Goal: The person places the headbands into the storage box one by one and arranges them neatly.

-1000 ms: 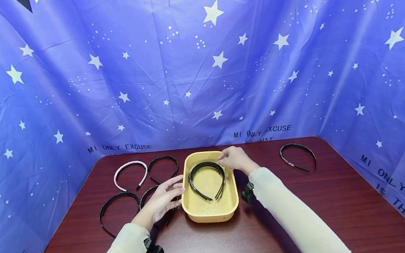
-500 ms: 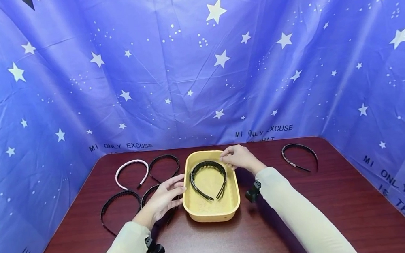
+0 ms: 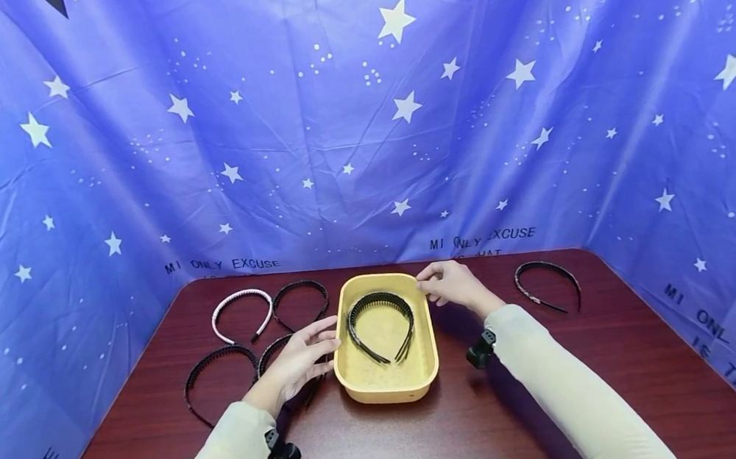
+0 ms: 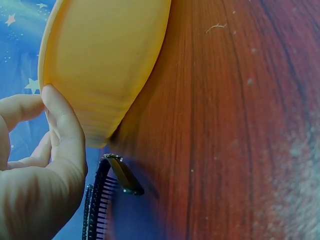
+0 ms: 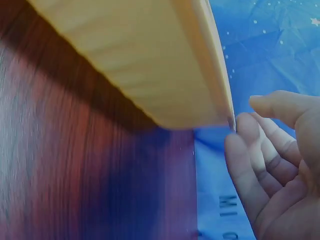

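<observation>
A yellow plastic basin (image 3: 391, 382) stands mid-table with black toothed headbands (image 3: 378, 299) inside; they overlap, and their number cannot be told. My left hand (image 3: 297, 362) rests its fingertips on the basin's left side, fingers loosely extended; in the left wrist view that hand (image 4: 45, 165) touches the rim. Just beyond the basin's far right corner is my right hand (image 3: 456, 284), fingers loosely bent and holding nothing. The right wrist view has this hand (image 5: 280, 160) beside the rim, with a small gap at the thumb.
Left of the basin lie a pale pink headband (image 3: 238, 295) and several black headbands (image 3: 216, 353), one partly under my left hand. A dark patterned headband (image 3: 547, 265) lies at the far right of the brown table (image 3: 622, 382). A blue star-printed cloth (image 3: 357, 112) surrounds the table.
My right hand has drawn back rightward from over the basin's far right corner to outside its rim. The left hand stays at the basin's side. The view has shifted slightly.
</observation>
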A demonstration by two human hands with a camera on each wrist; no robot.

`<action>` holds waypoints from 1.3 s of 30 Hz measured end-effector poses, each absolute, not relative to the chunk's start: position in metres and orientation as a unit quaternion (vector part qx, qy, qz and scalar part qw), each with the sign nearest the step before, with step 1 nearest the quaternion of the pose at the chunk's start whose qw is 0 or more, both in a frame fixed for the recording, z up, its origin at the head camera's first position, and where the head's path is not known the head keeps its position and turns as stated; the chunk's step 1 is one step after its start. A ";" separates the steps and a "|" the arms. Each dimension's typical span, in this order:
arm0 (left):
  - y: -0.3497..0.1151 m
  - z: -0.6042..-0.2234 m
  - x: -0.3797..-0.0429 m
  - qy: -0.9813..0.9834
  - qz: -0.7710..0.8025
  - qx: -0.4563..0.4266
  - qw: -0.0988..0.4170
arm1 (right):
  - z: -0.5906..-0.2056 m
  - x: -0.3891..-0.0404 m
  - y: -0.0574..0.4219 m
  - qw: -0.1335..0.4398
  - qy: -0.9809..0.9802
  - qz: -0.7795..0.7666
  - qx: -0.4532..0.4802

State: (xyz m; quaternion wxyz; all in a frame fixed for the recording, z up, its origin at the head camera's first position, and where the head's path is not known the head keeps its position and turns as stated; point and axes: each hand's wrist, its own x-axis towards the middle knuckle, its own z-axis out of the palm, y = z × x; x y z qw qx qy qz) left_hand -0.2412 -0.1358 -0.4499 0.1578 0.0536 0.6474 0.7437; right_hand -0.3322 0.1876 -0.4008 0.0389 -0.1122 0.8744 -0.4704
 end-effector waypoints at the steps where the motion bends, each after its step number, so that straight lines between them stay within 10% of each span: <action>1: -0.136 -0.450 -0.241 0.648 0.744 0.053 0.158 | -0.400 -0.332 0.192 0.037 0.877 -0.466 -0.110; 39: -0.135 -0.450 -0.241 0.649 0.743 0.052 0.157 | -0.419 -0.307 0.396 -0.123 0.916 -0.362 0.118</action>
